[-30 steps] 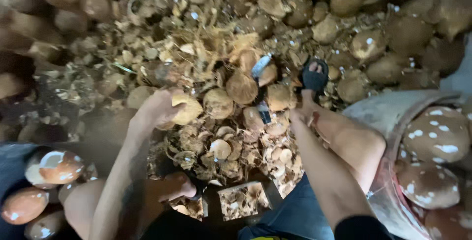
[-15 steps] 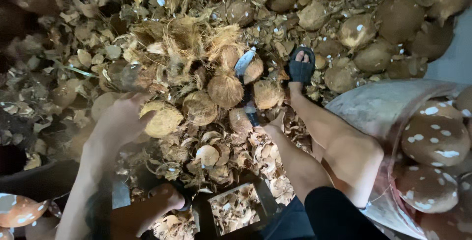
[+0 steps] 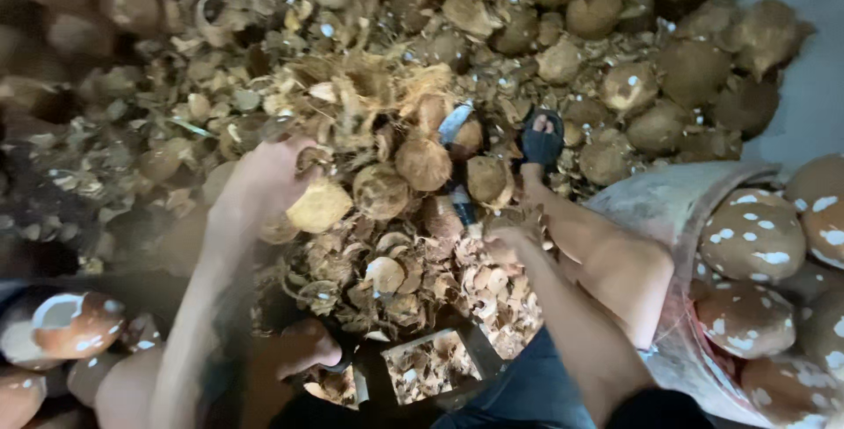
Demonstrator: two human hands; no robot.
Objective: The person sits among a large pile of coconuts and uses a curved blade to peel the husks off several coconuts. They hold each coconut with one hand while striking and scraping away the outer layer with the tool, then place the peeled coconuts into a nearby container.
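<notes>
My left hand [image 3: 262, 178] grips a pale, partly husked coconut [image 3: 320, 206] just above the heap of shell scraps. My right hand [image 3: 505, 241] is closed at the dark handle of a knife [image 3: 457, 161]. The knife's light blade points away from me, in among several brown coconuts [image 3: 423, 163]. The grip itself is blurred. My right leg stretches forward to a foot in a dark sandal [image 3: 540, 139].
A big pile of husked coconuts [image 3: 615, 16] fills the top. Shell and husk fragments [image 3: 396, 288] cover the middle. At the right a white sack [image 3: 677, 205] holds brown, white-flecked peeled coconuts [image 3: 752, 240]; more lie bottom left [image 3: 75, 323]. A small frame [image 3: 431, 366] sits between my feet.
My left hand keeps the coconut and has shifted a little up and right over the scraps. The right hand stays by the knife. The view has tilted slightly.
</notes>
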